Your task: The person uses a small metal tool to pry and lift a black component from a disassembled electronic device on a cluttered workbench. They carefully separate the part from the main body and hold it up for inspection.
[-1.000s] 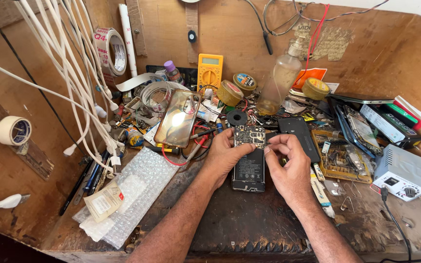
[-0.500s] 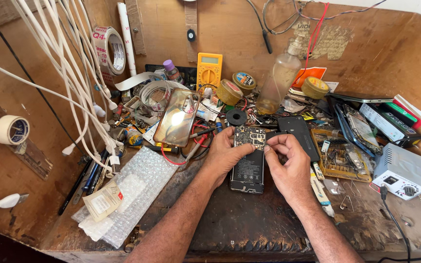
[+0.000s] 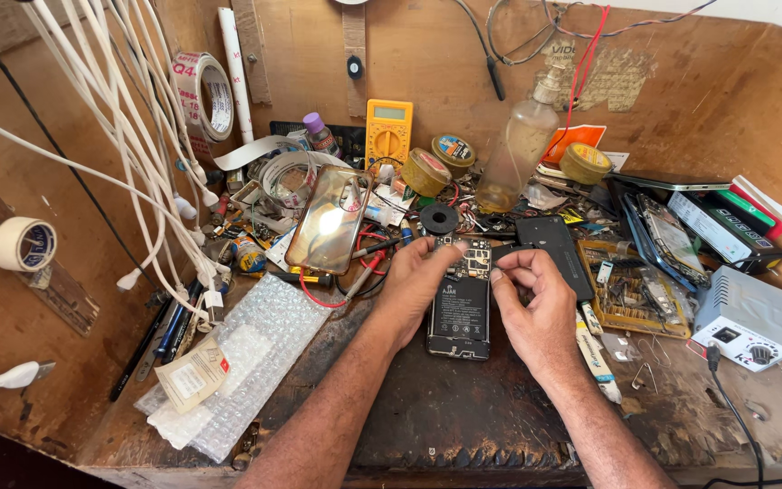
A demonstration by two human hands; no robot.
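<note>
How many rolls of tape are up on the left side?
2: a printed packing tape roll hangs high near the white cables; a pale tape roll sits lower on the left wall. Clutter may hide others.

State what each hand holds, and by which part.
Left hand steadies the opened phone at its upper left edge. Right hand pinches something small by its top right corner; unclear what.

Opened phone (image 3: 460,308), back cover off, black battery and circuit board exposed, flat on dark mat

We count two hands (image 3: 418,290), one opened phone (image 3: 460,303), one yellow multimeter (image 3: 389,132), three round tins (image 3: 426,172), two tape rolls (image 3: 203,95), one glass bottle (image 3: 518,149), one bubble wrap sheet (image 3: 246,362).
</note>
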